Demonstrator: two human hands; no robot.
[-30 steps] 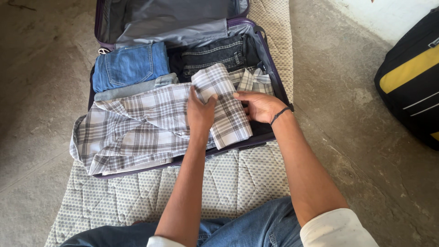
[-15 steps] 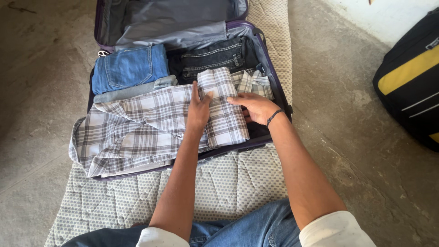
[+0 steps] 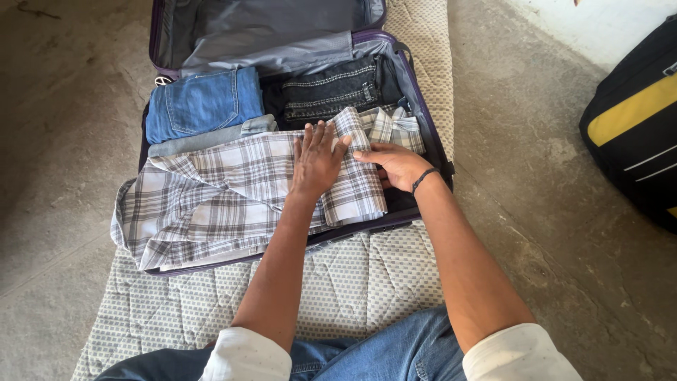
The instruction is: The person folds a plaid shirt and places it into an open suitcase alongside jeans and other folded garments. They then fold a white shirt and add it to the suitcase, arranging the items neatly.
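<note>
One open purple suitcase (image 3: 422,106) holds two folded jeans, blue (image 3: 204,102) and dark (image 3: 331,88). One plaid shirt (image 3: 211,197) lies across it. The left hand (image 3: 317,162) presses flat, fingers spread; the right hand (image 3: 396,166) seemingly grips the fold's edge.

Both forearms are bare, with white sleeves pushed up near the elbows. The right hand (image 3: 396,165) has a thin dark band around its wrist; the left hand (image 3: 316,164) wears nothing. Blue denim jeans cover the legs.
</note>
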